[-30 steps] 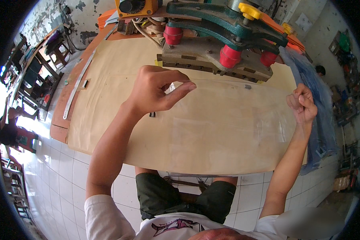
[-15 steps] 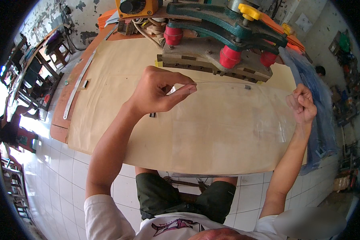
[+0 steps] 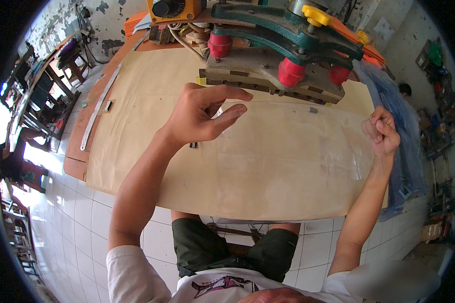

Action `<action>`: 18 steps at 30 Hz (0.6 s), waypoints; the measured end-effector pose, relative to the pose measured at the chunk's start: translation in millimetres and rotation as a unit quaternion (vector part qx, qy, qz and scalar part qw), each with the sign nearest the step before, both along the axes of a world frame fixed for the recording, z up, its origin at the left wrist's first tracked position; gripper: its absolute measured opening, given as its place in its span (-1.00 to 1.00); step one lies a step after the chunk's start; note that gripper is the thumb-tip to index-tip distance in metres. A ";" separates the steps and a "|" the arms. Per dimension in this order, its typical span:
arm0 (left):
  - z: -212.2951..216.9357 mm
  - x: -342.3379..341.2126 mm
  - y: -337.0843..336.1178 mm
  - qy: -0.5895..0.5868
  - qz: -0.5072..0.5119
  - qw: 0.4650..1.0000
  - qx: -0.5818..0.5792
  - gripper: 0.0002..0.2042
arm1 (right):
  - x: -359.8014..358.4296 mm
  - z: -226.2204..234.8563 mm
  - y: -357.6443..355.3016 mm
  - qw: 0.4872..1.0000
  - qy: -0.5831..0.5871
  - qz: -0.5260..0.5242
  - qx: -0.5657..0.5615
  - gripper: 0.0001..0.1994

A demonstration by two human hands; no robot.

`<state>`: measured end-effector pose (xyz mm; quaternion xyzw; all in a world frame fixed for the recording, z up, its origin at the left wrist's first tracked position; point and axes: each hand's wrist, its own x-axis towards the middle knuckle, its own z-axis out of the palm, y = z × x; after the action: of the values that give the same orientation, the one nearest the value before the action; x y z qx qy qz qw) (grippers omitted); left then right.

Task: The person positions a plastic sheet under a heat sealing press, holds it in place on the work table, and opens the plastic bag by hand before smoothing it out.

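A large clear plastic sheet (image 3: pixel 288 151) lies across the brown paper (image 3: pixel 136 106) that covers the table. My left hand (image 3: pixel 202 113) hovers over the sheet's far left corner, fingers spread and holding nothing. My right hand (image 3: pixel 382 132) is at the sheet's right edge with its fingers curled and pinched on the plastic. Just behind the sheet stands a green press machine (image 3: pixel 278 65) with red cylinders and a yellow knob.
A long metal ruler (image 3: pixel 98 108) lies along the table's left edge. A small dark piece (image 3: pixel 193 145) sits under my left hand. Bluish plastic sheets (image 3: pixel 404 126) hang at the right side. An orange control box (image 3: pixel 174 9) stands at the back; stools are on the left.
My left hand let go of the sheet's left corner and opened its fingers. The sheet dropped flat onto the paper. My right hand stayed at the right edge.
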<state>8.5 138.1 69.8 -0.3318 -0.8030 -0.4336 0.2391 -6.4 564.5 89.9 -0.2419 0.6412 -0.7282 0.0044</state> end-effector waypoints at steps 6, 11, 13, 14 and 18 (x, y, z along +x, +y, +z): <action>-0.7 0.3 -0.9 0.021 -0.004 1.000 0.010 -0.84 | -0.3 0.1 -1.4 1.000 -0.001 0.006 -0.005 -0.78; -2.8 -1.7 0.3 0.034 -0.007 0.999 0.017 -0.84 | -0.8 -0.6 0.0 1.000 0.002 0.027 -0.001 -0.80; -3.4 -2.2 0.2 0.041 -0.009 0.999 0.018 -0.84 | 1.3 -0.1 -2.3 1.000 -0.007 0.003 -0.007 -0.78; -4.0 -2.8 -0.3 0.042 -0.008 0.999 0.017 -0.84 | 1.1 -0.2 -2.2 1.000 -0.007 0.003 -0.008 -0.78; -5.6 -4.0 -0.2 0.046 -0.008 0.999 0.019 -0.84 | 0.8 0.2 -1.5 1.000 -0.005 -0.004 -0.001 -0.77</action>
<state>4.5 137.9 64.2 -0.3530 -0.7802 -0.4352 0.2782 -5.6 563.0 90.1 -0.2359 0.6410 -0.7304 0.0045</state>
